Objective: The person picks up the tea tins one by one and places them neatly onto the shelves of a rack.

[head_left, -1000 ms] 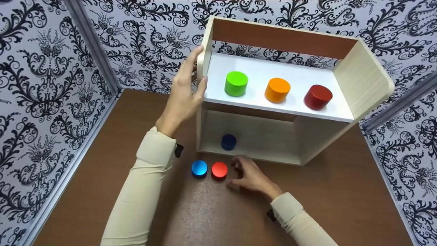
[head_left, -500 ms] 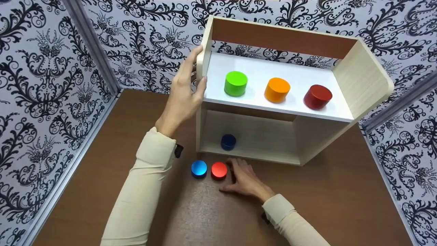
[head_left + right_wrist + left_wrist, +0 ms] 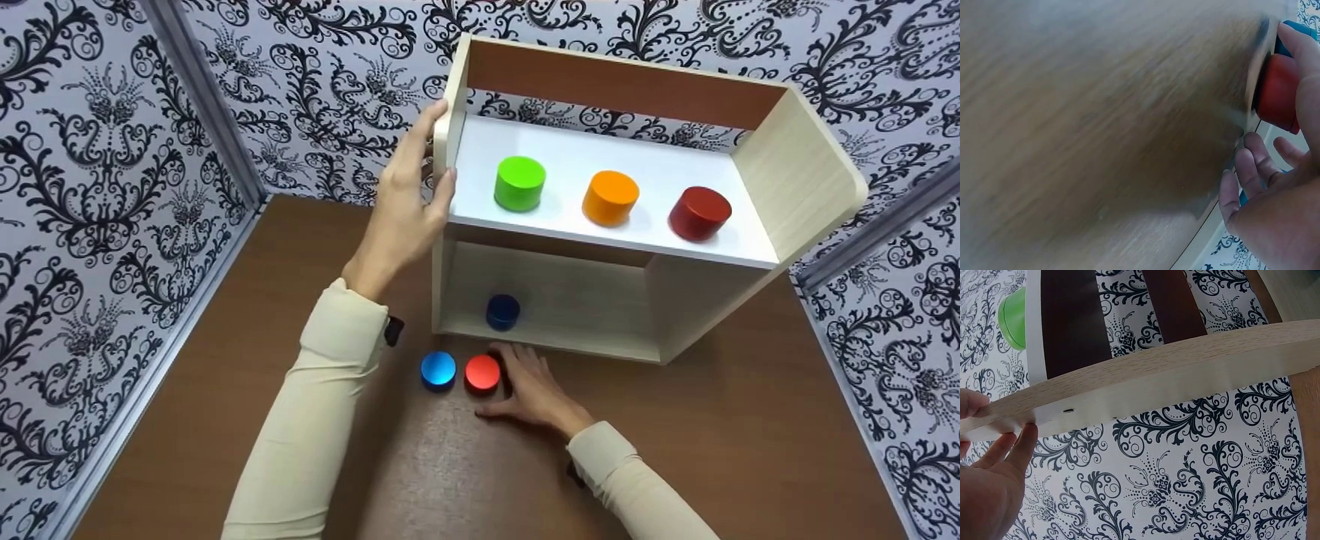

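Observation:
My left hand (image 3: 409, 202) grips the left side panel of a light wooden shelf unit (image 3: 810, 172). In the left wrist view its thumb and fingers lie on opposite faces of that panel (image 3: 1157, 377). On the tabletop in front of the unit stand a red cylinder (image 3: 481, 373) and a blue cylinder (image 3: 438, 370), side by side. Just right of the red one is my right hand (image 3: 529, 390), its thumb and fingers spread apart around that side. The right wrist view has the red cylinder (image 3: 1279, 93) between thumb and fingers, not visibly pinched.
A green cylinder (image 3: 519, 184), an orange cylinder (image 3: 610, 198) and a dark red cylinder (image 3: 699, 214) stand on the white upper shelf (image 3: 570, 142). Inside the lower compartment, near its left front, is a dark blue cylinder (image 3: 502, 311). Patterned walls (image 3: 105, 225) enclose the brown table (image 3: 247, 285).
My right hand has moved left to the red cylinder, with its fingers spreading wider. The left hand stays on the side panel, and the cylinders have not moved.

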A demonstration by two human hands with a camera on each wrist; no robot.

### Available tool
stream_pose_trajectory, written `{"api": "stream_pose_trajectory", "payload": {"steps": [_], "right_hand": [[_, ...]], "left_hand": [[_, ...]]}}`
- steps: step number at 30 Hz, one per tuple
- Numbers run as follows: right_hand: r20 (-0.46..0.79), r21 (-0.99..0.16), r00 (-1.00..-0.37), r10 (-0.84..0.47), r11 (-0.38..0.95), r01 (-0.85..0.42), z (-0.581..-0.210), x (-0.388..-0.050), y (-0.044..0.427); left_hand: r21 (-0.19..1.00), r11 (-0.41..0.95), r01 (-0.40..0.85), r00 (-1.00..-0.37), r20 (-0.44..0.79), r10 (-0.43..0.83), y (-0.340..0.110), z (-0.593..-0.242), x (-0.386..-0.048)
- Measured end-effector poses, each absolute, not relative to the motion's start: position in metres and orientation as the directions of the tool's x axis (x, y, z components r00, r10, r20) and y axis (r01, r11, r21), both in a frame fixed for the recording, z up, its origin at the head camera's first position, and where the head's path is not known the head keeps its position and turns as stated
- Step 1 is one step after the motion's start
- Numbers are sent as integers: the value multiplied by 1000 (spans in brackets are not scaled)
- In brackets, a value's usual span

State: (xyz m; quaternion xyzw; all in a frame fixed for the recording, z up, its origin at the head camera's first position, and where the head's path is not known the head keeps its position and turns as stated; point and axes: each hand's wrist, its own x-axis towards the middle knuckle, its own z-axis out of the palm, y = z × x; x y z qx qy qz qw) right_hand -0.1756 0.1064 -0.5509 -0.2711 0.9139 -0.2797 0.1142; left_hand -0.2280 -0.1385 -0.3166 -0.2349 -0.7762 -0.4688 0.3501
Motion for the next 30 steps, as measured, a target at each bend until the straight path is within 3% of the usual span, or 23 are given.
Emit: {"api": "stream_pose_trajectory", "payload": {"steps": [14, 30], "right_hand": [[19, -525, -794, -608, 670, -525, -556, -182, 96], [-106, -535, -811, -575, 721, -440, -553, -182, 93]], "left_hand": [[562, 436, 703, -639, 769, 39, -139, -318, -228], [552, 446, 705, -632, 774, 42, -138, -317, -229]]}}
